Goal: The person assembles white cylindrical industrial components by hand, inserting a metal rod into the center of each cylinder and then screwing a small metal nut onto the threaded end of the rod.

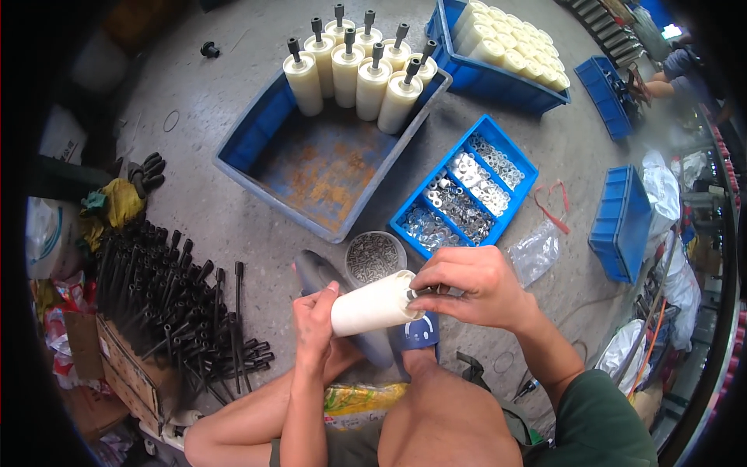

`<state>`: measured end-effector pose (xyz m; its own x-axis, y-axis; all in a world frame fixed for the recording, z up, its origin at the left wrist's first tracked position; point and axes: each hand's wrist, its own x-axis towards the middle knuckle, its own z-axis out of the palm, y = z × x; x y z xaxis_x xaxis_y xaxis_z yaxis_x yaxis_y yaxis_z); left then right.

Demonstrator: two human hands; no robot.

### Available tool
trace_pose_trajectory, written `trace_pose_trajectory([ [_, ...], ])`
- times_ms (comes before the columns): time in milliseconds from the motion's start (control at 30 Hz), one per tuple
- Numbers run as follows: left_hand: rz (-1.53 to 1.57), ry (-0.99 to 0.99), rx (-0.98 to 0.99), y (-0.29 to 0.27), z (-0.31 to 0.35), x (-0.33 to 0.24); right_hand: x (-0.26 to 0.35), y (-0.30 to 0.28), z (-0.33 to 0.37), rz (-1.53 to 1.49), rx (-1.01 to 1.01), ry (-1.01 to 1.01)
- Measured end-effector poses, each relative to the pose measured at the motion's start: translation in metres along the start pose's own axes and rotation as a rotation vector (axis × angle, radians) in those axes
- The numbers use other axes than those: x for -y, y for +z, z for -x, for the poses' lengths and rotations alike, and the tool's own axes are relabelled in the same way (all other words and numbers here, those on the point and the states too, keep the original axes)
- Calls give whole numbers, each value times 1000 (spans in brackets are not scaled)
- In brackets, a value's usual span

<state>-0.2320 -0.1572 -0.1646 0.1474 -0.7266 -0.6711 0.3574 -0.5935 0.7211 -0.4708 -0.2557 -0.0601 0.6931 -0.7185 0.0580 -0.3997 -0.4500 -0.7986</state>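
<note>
Cream cylinder [369,304] in left fingers [320,299]

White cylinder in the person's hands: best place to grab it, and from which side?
Probably around the middle of the white cylinder, coming from above. It lies roughly sideways, and its round wall is bare on top there. Both ends look crowded: the left hand grips the left one, and the right hand has its fingertips at the right one.
</note>
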Motion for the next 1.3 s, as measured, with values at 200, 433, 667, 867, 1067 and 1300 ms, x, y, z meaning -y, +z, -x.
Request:
trace_pose_trajectory([
  [200, -31, 51, -8, -9, -6, 12, -100, -23, -4, 88, -393, 289],
  [433, -46, 37, -21, -11, -10, 17, -240, -34, -8, 693, -258, 328],
  [667, -40, 34, -19, -7, -9, 15, -254, -38, -6, 774, -218, 424],
  [867, -19, 26, -24, -5, -5, 8, -196, -40, -4, 164, -518, 461],
  [1067, 25, 12, -37, -2, -4, 8, -56, -2, 11, -725, -281, 420],
  [1300, -13, 25, -24, -2, -4, 9, -43, 9, 25, -751, -186, 272],
])
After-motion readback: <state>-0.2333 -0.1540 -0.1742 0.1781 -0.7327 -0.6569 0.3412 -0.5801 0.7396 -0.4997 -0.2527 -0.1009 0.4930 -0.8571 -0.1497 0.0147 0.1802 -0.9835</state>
